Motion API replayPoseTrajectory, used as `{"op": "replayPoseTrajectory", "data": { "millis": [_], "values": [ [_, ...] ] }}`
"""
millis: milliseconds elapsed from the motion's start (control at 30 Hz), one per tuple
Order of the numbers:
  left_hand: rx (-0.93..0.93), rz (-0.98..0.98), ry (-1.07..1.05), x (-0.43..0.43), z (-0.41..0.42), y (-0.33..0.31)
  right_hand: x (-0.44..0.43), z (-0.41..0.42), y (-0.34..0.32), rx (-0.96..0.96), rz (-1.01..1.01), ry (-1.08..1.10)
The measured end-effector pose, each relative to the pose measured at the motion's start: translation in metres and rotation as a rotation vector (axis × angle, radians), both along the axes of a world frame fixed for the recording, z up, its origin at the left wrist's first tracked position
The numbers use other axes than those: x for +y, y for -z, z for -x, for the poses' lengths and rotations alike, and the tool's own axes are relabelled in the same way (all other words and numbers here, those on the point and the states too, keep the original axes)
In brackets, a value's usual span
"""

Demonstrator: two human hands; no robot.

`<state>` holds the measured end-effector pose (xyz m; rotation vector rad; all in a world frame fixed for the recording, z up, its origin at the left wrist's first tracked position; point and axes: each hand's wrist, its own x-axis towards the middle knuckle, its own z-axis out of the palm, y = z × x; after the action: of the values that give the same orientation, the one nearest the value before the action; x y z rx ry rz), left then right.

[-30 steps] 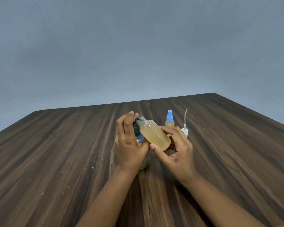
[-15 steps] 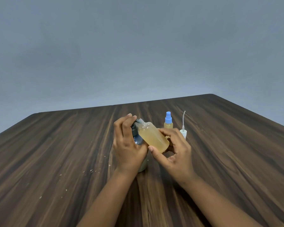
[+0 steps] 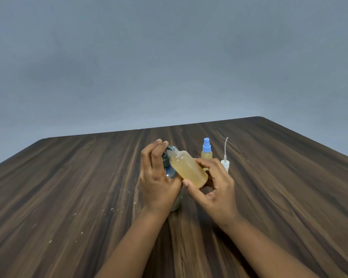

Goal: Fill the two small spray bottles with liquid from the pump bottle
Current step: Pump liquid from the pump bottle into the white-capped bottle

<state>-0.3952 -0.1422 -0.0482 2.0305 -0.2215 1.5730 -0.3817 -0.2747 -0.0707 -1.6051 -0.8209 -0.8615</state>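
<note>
My left hand (image 3: pixel 156 177) wraps the dark pump bottle (image 3: pixel 170 171) standing on the table, with fingers on its pump head (image 3: pixel 166 155). My right hand (image 3: pixel 211 189) holds an uncapped small bottle (image 3: pixel 189 170) full of amber liquid, tilted so its open neck meets the pump spout. Behind it stands the second small bottle with a blue spray cap (image 3: pixel 206 150), also holding amber liquid. A white spray top with a thin dip tube (image 3: pixel 225 159) stands to its right. Most of the pump bottle is hidden by my left hand.
Everything sits on a dark wood-grain table (image 3: pixel 68 187) whose far edge meets a plain grey wall. Small white specks (image 3: pixel 111 209) lie scattered on the tabletop left of my left hand.
Both hands and the bottles keep nearly the same pose; the view has shifted slightly. The tilted bottle stays pressed to the pump spout.
</note>
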Motion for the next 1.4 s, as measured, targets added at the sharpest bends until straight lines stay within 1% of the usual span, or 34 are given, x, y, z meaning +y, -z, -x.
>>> {"op": "replayPoseTrajectory", "data": {
  "millis": [167, 367, 533, 767, 967, 1133, 1300, 1400],
  "values": [
    [0.005, -0.012, 0.013, 0.0010, 0.0001, -0.0006, 0.0009, -0.0002, 0.0005, -0.002, 0.000, 0.003],
    [-0.007, 0.023, 0.012, 0.0005, 0.0000, -0.0009, -0.0001, -0.0007, 0.0003, -0.007, 0.006, 0.029],
    [0.025, -0.009, 0.009, 0.0025, 0.0002, -0.0007, 0.0008, -0.0011, 0.0015, 0.002, 0.006, 0.009],
    [-0.004, 0.027, 0.010, -0.0013, 0.0008, -0.0038, -0.0001, -0.0013, 0.0002, 0.009, -0.004, 0.015],
    [0.047, 0.000, -0.028, -0.0016, 0.0029, -0.0021, -0.0002, -0.0015, 0.0015, 0.028, -0.009, 0.003],
    [0.032, -0.021, -0.055, -0.0016, 0.0007, 0.0002, 0.0004, -0.0014, 0.0009, 0.130, -0.045, -0.071],
    [-0.007, -0.017, -0.167, 0.0036, -0.0047, -0.0010, 0.0018, -0.0039, 0.0030, 0.267, -0.031, -0.140],
    [0.020, 0.001, -0.210, 0.0058, -0.0064, -0.0038, 0.0060, -0.0037, 0.0050, 0.369, -0.052, -0.210]
  ]
}}
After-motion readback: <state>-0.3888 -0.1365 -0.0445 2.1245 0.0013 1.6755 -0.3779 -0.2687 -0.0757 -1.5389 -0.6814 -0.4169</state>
